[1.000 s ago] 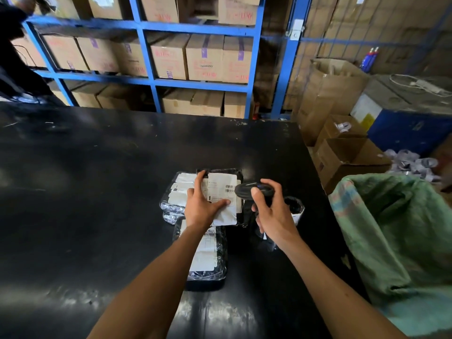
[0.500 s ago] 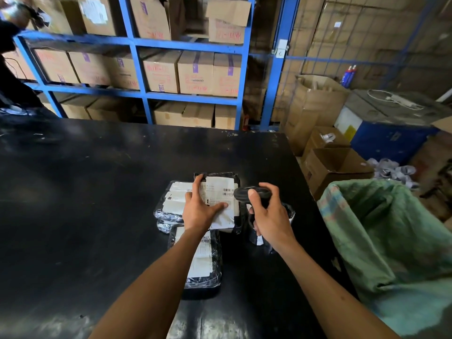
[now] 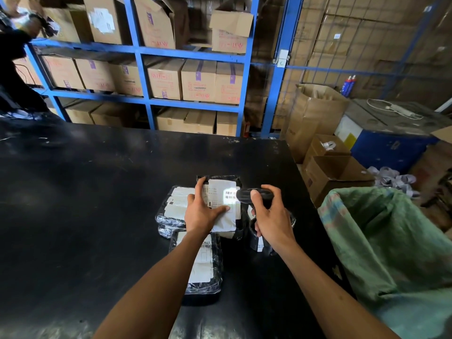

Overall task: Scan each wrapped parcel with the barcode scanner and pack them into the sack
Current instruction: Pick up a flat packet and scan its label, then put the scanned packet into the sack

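A black wrapped parcel with a white label [image 3: 223, 206] is tilted up in my left hand [image 3: 201, 211], thumb across the label. My right hand [image 3: 271, 221] grips the black barcode scanner [image 3: 254, 194], its nose right beside the label, where a bright patch of light falls on the barcode. Another wrapped parcel [image 3: 203, 267] lies under my left forearm. More parcels [image 3: 175, 206] are stacked to the left of the held one. A small parcel [image 3: 259, 243] sits under my right hand. The green woven sack [image 3: 391, 243] stands open off the table's right edge.
The black table [image 3: 85, 204] stretches wide to the left. Open cardboard boxes [image 3: 335, 174] sit on the floor beyond the sack. Blue shelving [image 3: 146, 77] with cartons runs behind. A person in dark clothes [image 3: 12, 77] stands at the far left.
A bright scanning light now shows on the label's barcode. The hands, parcel and scanner keep the same pose; the camera has tilted up a little.
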